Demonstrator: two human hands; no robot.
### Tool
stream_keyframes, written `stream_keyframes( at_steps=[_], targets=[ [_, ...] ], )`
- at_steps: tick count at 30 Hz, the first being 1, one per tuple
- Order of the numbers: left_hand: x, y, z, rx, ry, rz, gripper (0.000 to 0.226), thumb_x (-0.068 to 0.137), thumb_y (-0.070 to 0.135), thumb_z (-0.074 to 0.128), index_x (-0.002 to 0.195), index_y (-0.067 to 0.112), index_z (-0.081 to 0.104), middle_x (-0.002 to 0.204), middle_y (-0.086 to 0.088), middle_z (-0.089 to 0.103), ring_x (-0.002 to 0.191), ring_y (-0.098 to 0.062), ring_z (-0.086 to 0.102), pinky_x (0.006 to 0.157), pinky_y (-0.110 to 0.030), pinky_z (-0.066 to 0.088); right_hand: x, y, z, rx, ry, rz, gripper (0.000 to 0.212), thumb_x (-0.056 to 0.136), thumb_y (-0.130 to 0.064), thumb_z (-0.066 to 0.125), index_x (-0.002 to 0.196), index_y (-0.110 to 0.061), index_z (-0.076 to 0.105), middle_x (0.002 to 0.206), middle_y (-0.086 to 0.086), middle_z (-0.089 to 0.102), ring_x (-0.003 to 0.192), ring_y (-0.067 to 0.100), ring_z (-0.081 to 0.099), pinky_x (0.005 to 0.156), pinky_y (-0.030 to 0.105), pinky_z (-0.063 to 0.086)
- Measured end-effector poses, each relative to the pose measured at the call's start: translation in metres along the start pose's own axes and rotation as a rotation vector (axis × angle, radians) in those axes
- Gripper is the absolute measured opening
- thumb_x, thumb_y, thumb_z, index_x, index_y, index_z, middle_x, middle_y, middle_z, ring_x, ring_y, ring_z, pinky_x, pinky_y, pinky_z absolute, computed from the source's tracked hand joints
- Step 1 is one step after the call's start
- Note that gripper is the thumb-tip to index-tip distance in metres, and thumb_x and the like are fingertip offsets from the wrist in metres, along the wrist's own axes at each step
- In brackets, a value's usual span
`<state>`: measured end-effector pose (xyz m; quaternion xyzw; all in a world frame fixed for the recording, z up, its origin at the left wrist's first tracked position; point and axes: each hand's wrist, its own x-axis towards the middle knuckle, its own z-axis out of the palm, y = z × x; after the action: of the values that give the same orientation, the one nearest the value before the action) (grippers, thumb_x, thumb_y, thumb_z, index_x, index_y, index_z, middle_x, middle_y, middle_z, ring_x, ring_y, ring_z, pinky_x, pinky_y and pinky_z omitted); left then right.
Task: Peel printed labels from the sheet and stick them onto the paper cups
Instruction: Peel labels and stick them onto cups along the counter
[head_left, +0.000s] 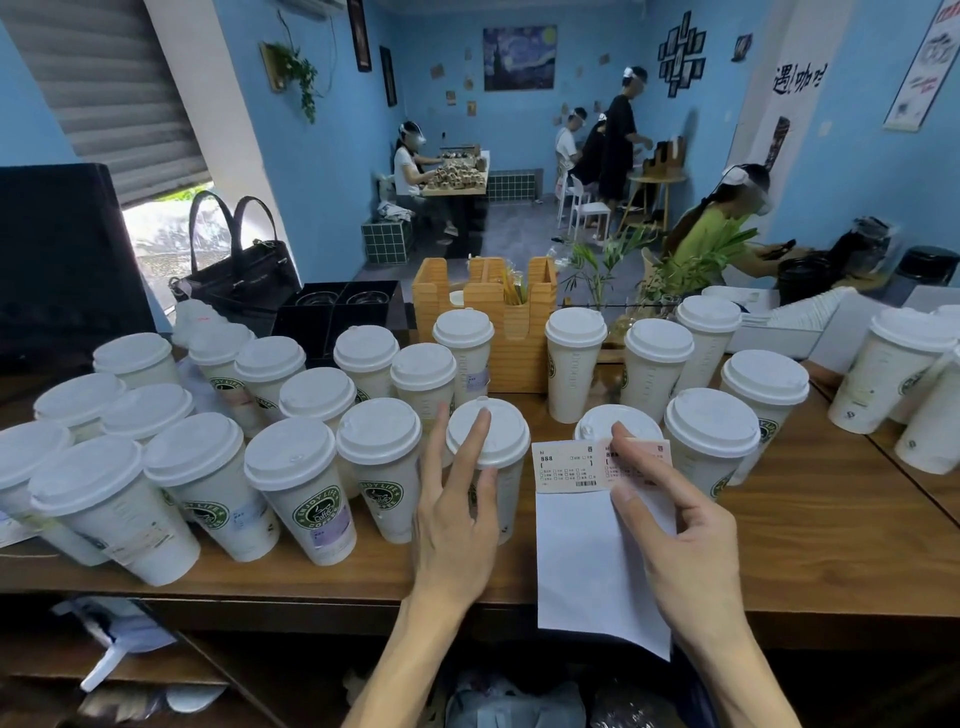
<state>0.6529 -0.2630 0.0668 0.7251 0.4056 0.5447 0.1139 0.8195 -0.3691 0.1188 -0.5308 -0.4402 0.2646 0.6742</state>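
My left hand (457, 499) rests with straight fingers against a lidded white paper cup (493, 441) near the counter's front edge. My right hand (670, 514) pinches the label sheet (587, 566), a white backing strip with printed labels (569, 465) at its top end. The sheet hangs over the counter edge, just right of that cup. Another lidded cup (602, 418) stands right behind the sheet. Many more lidded cups (296, 483) with green logos stand on the left, some bearing labels.
More lidded cups (711, 431) crowd the right side and back of the wooden counter (831, 545). A wooden organiser (514, 322) and a black tray (332, 312) stand behind them. A black handbag (239, 270) sits at back left. Several people work at tables farther back.
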Motion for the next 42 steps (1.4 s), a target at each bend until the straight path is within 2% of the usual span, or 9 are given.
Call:
stream_keyframes(
  at_steps=[5, 8, 12, 14, 17, 21, 24, 30, 42],
  targets=[
    [0.011, 0.038, -0.017, -0.145, 0.122, -0.006, 0.034, 0.103, 0.023, 0.052, 0.132, 0.037, 0.061, 0.142, 0.003, 0.055, 0.136, -0.009, 0.050, 0.109, -0.021, 0.039, 0.001, -0.008, 0.006, 0.016, 0.025, -0.039, 0.060, 0.091, 0.010, 0.067, 0.124, -0.040, 0.068, 0.122, -0.029, 0.070, 0.123, -0.002, 0.061, 0.099, 0.010, 0.047],
    [0.023, 0.072, -0.026, -0.443, -0.064, -0.213, 0.025, 0.095, 0.034, 0.064, 0.120, 0.037, 0.066, 0.123, 0.011, 0.067, 0.114, -0.011, 0.065, 0.092, -0.027, 0.053, 0.004, -0.015, 0.012, 0.083, 0.033, -0.044, 0.076, 0.090, 0.014, 0.065, 0.139, -0.041, 0.049, 0.117, -0.034, 0.069, 0.110, -0.008, 0.065, 0.087, 0.008, 0.051],
    [0.036, 0.082, -0.026, -0.574, -0.120, -0.328, 0.025, 0.100, 0.010, 0.063, 0.100, 0.034, 0.071, 0.101, 0.006, 0.075, 0.088, -0.014, 0.070, 0.077, -0.030, 0.054, 0.011, -0.024, 0.021, 0.127, 0.019, -0.012, 0.085, 0.089, 0.014, 0.066, 0.150, -0.037, 0.038, 0.116, -0.002, 0.076, 0.097, 0.000, 0.072, 0.079, 0.009, 0.051],
    [0.040, 0.081, -0.026, -0.550, -0.091, -0.306, 0.030, 0.100, 0.003, 0.061, 0.095, 0.030, 0.072, 0.096, 0.004, 0.075, 0.083, -0.013, 0.069, 0.074, -0.028, 0.053, 0.017, -0.028, 0.022, 0.146, -0.018, 0.043, 0.075, 0.089, 0.007, 0.071, 0.145, -0.037, 0.049, 0.114, 0.005, 0.076, 0.093, 0.006, 0.073, 0.077, 0.015, 0.054],
    [0.046, 0.085, -0.028, -0.561, -0.070, -0.311, 0.025, 0.100, 0.003, 0.062, 0.096, 0.026, 0.071, 0.093, 0.009, 0.074, 0.076, -0.008, 0.065, 0.068, -0.020, 0.050, 0.022, -0.034, 0.025, 0.211, -0.127, 0.167, 0.028, 0.090, -0.012, 0.078, 0.116, -0.022, 0.076, 0.104, 0.007, 0.079, 0.095, 0.022, 0.074, 0.079, 0.030, 0.058],
    [0.048, 0.085, -0.034, -0.453, -0.081, -0.252, 0.022, 0.099, 0.010, 0.066, 0.098, 0.032, 0.070, 0.098, 0.015, 0.071, 0.079, -0.005, 0.063, 0.071, -0.019, 0.048, 0.024, -0.039, 0.027, 0.243, -0.139, 0.221, 0.012, 0.093, -0.009, 0.070, 0.095, -0.004, 0.080, 0.098, 0.014, 0.080, 0.087, 0.021, 0.073, 0.072, 0.026, 0.058],
    [0.043, 0.081, -0.035, -0.183, 0.008, -0.045, 0.012, 0.091, 0.018, 0.075, 0.099, 0.027, 0.075, 0.114, 0.010, 0.060, 0.110, -0.003, 0.059, 0.091, -0.015, 0.043, 0.026, -0.042, 0.028, 0.234, -0.130, 0.203, 0.012, 0.094, -0.008, 0.069, 0.092, -0.005, 0.081, 0.100, 0.020, 0.077, 0.084, 0.016, 0.070, 0.069, 0.021, 0.055],
    [0.036, 0.079, -0.033, 0.039, 0.074, 0.114, 0.023, 0.079, 0.049, 0.083, 0.097, 0.035, 0.079, 0.141, 0.006, 0.053, 0.135, -0.017, 0.038, 0.113, -0.031, 0.028, 0.027, -0.043, 0.031, 0.340, -0.081, 0.279, 0.020, 0.085, -0.017, 0.073, 0.098, -0.002, 0.077, 0.099, 0.017, 0.079, 0.085, 0.020, 0.073, 0.071, 0.025, 0.060],
    [0.035, 0.072, -0.034, -0.007, 0.100, 0.142, 0.016, 0.088, 0.041, 0.074, 0.096, 0.029, 0.081, 0.104, 0.017, 0.073, 0.103, -0.013, 0.061, 0.092, -0.039, 0.044, 0.026, -0.046, 0.031, 0.405, -0.136, 0.326, 0.026, 0.068, -0.016, 0.078, 0.092, -0.005, 0.079, 0.099, 0.019, 0.078, 0.083, 0.024, 0.073, 0.072, 0.029, 0.062]
  ],
)
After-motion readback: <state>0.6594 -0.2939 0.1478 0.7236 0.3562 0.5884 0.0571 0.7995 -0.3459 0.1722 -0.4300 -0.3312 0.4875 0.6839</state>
